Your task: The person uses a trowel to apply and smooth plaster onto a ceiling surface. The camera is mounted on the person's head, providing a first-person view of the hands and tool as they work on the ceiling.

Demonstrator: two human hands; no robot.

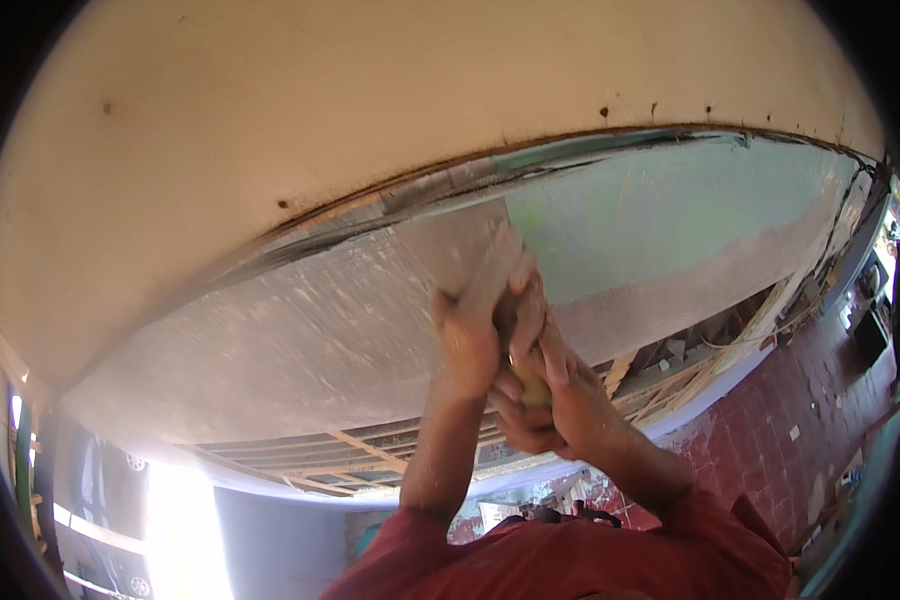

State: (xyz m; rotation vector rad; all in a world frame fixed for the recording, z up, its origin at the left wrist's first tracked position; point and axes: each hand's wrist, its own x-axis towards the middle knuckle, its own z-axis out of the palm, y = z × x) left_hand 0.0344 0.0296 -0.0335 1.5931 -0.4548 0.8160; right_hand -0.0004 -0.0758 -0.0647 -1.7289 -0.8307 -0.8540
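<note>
Coating or smoothing of the panel (620, 320) appears to be in hand. Near centre, the blurred left hand (467, 345) reaches toward twelve o'clock, its grip indeterminable; the right hand (562, 375), toward four, clasps a yellowish object (532, 385) against its palm. Continuation would call for steady, even pressure. Surface: grey coat (290, 330) at nine o'clock, green paint (660, 220) at two. Room: bright opening (185, 530) near eight, red tiled floor (745, 450) at four.

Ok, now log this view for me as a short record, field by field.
Left hand: in front of grey surface, fingers blurred
Right hand: curled around yellowish object, kind unclear
Grey surface: streaked
Right of hands: pale green area
Above: cream panel
Below: wooden slats
Lower right: red floor
</note>
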